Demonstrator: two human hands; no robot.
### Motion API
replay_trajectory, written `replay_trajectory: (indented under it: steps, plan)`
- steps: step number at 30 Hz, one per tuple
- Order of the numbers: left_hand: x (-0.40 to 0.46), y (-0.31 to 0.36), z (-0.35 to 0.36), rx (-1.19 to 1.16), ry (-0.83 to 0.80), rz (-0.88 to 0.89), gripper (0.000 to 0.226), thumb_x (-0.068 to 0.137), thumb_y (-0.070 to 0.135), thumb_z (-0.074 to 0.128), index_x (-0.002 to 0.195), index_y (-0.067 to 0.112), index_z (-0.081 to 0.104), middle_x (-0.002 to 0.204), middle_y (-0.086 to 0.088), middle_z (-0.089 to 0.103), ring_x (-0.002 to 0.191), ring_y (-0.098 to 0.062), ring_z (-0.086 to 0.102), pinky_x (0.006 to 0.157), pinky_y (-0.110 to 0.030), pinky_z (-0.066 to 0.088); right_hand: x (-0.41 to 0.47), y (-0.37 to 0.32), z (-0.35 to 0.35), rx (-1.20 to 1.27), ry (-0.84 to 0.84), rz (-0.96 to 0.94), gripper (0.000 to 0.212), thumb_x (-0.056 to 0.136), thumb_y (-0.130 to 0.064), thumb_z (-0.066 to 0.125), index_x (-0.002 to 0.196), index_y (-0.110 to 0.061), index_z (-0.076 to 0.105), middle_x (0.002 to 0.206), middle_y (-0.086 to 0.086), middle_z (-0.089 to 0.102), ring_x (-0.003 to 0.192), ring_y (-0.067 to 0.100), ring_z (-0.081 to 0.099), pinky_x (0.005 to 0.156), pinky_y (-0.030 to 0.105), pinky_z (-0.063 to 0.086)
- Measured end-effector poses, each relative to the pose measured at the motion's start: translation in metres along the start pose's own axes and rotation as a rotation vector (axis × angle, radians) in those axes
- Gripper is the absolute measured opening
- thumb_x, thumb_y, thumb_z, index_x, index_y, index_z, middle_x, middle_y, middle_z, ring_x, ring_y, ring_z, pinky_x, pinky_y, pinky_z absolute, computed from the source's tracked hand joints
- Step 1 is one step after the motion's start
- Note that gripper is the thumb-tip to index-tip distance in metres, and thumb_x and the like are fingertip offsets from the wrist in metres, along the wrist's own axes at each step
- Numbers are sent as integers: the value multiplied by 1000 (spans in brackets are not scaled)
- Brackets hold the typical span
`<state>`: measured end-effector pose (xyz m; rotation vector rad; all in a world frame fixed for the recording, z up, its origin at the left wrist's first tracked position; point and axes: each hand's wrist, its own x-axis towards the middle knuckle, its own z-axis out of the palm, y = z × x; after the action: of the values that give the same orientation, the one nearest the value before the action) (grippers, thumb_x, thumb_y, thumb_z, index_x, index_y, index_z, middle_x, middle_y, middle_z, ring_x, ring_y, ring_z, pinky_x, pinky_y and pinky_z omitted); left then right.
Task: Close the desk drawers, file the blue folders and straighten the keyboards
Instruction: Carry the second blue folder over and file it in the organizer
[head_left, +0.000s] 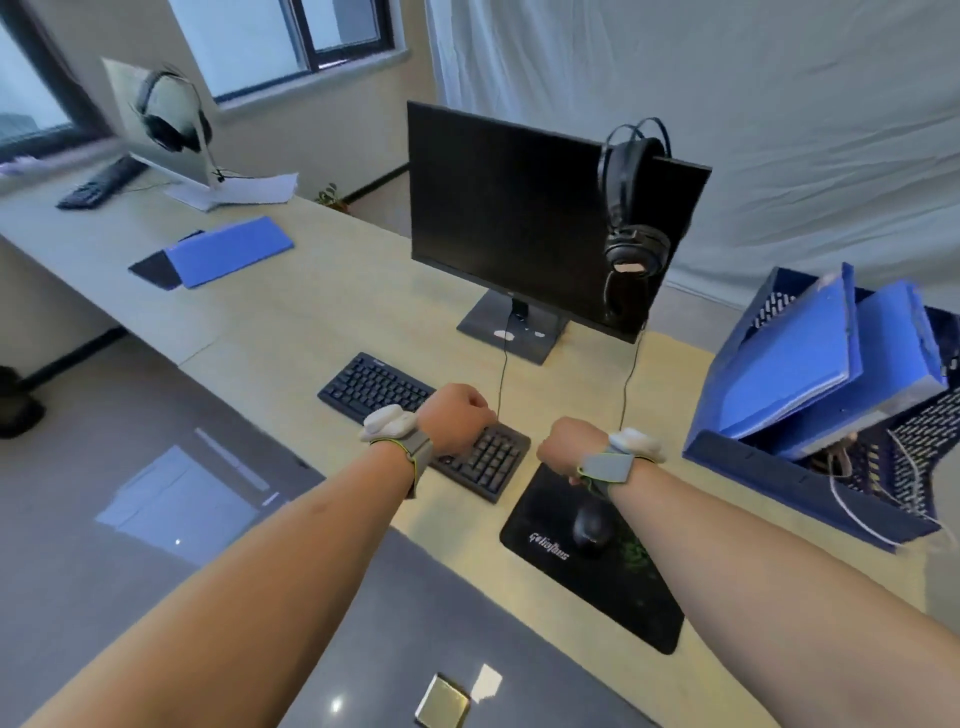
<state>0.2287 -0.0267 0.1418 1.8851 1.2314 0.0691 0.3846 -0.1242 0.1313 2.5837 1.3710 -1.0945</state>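
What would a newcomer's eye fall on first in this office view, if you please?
Probably the two bare forearms reaching in, the left hand and right hand curled over the near black keyboard. Behind stands a dark flat monitor with black headphones hung on its corner. At right, bright blue folders lean in a blue mesh rack.

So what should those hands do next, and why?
Probably turn the keyboard square to the monitor: both hands, left and right, are at it, and it lies slanted to the desk edge. Their hold is hidden.
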Motion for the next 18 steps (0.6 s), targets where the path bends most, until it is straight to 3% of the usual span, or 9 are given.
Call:
replay_trajectory:
  steps: [2,5,9,13,18]
  plan:
    - [-8,-43,-43,-13,47,-31,22,92,27,61,100,8,68,78,-11,66,66,-29,62,62,-42,59,3,-55,16,-10,18,-52,38,100,-18,45,63,-13,40,64,4,40,53,18,37,52,27,30]
    - [-21,-108,-103,-71,120,-106,23,93,25,60,103,6,66,80,-12,62,70,-28,61,62,-39,58,7,-138,41,-44,55,-149,36,97,-20,50,65,-18,37,68,0,38,56,13,33,62,29,37]
    - [-47,-179,-173,-165,236,-200,20,94,24,61,107,8,65,84,-11,64,75,-26,66,67,-41,61,8,-238,67,-112,-11,-244,30,93,-13,48,64,-13,39,61,4,36,51,18,30,49,30,25]
    - [-62,-230,-219,-187,301,-235,22,93,26,61,107,10,68,93,-14,71,84,-31,73,71,-50,63,19,-301,82,-192,-28,-325,29,88,-9,47,60,-11,41,57,6,42,50,21,38,50,28,27]
    - [-63,-291,-269,-268,389,-309,21,93,25,61,107,11,69,95,-14,70,87,-31,73,67,-49,64,46,-383,95,-309,-70,-407,36,90,-7,45,56,-10,35,57,6,37,49,20,28,47,28,21]
